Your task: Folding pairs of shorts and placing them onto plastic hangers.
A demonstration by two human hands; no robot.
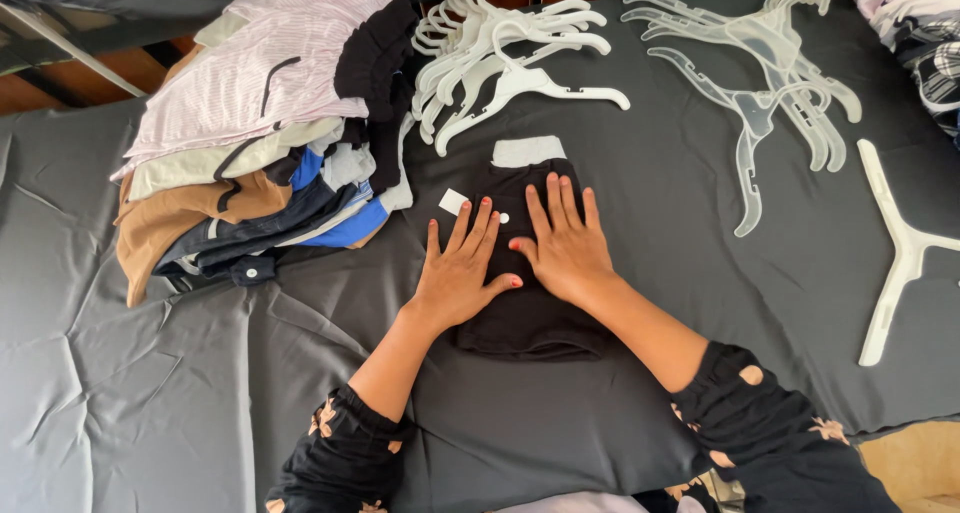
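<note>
Dark garment (525,303) lies folded small at centre of the grey-covered surface (150,393). Left hand (462,273) and right hand (565,248) press flat on it, fingers spread, gripping nothing. Folding looks nearly complete. Folded stack (260,133) far left; hangers (505,58) beyond, probably unused.

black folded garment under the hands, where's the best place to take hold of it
Probably the black folded garment by its two long side edges, the left hand from the left, the right hand from the right: it lies flat as a narrow rectangle, so lifting both sides should keep the fold.
</note>
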